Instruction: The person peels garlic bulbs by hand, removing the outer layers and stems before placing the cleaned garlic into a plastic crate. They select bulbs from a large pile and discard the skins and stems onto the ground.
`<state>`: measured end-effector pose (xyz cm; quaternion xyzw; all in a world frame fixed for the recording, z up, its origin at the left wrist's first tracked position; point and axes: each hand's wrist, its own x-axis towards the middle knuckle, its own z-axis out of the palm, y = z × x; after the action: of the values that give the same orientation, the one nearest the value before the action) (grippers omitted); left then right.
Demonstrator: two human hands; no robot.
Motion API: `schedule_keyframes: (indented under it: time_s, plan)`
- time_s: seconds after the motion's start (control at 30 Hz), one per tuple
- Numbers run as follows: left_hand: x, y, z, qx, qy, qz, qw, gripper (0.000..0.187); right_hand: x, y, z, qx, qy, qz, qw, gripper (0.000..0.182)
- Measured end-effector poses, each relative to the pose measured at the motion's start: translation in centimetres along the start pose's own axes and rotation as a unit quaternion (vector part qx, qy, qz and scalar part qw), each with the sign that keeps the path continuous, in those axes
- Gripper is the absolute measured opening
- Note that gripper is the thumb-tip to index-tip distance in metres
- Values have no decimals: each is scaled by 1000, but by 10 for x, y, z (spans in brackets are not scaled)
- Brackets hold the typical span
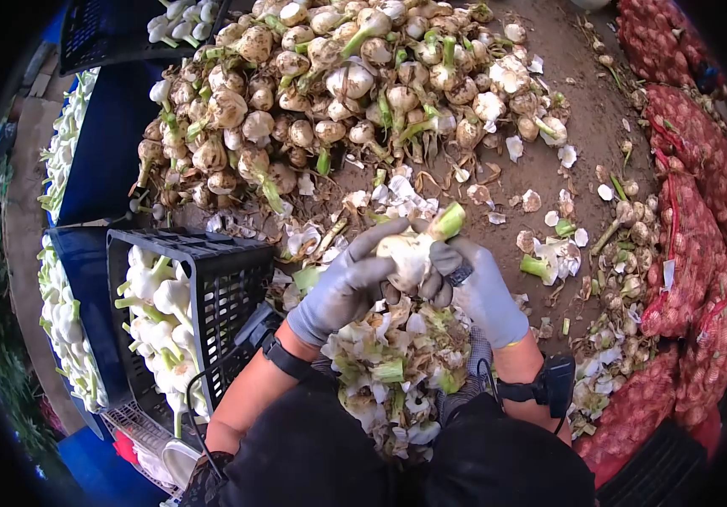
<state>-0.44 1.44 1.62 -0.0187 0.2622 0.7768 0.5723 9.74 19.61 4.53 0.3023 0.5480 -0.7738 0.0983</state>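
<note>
- Hard to make out: a small dark piece (460, 275) at the thumb of the gloved right hand (483, 296); impossible to tell what.
- Hidden behind the fingers: the underside of the dirt-marked garlic bulb (404, 256).
- Cut off by the view, far up and left of the hands: an upper black crate (93, 52).
- Reaching up from lower left, the gloved left hand (342, 287), with fingers curled and clamped on the bulb's left side.
- Reaching up from lower right, the right hand, clamped on the bulb's other side, below the green stem stub (449, 221), tilted up and right.
- Counted in the grip: one bulb, held between both hands, above a pile of peelings (397, 372).
- Just left of the left hand: one tilted black crate (232, 287) of cleaned garlic (173, 300).
- Beyond the hands: a heap of bulbs (321, 93), too many to count.
- Well right of the right hand: at least four red mesh sacks (693, 135).
</note>
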Motion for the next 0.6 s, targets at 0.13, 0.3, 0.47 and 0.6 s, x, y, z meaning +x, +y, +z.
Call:
schedule_keyframes:
  time_s: [0.13,0.3,0.47,0.6]
  plan:
    - [1,3,17,258,71,-12,963,72,2,-5,-2,-75,-24,55,995,30]
    - [-4,4,11,269,97,-17,958,89,0,7,2,-21,-38,44,998,28]
    - [-6,4,10,194,85,-8,977,89,2,28,-3,-195,30,-43,979,23]
    - [-2,-5,9,83,61,-57,993,88,3,32,-4,-506,132,-290,802,17]
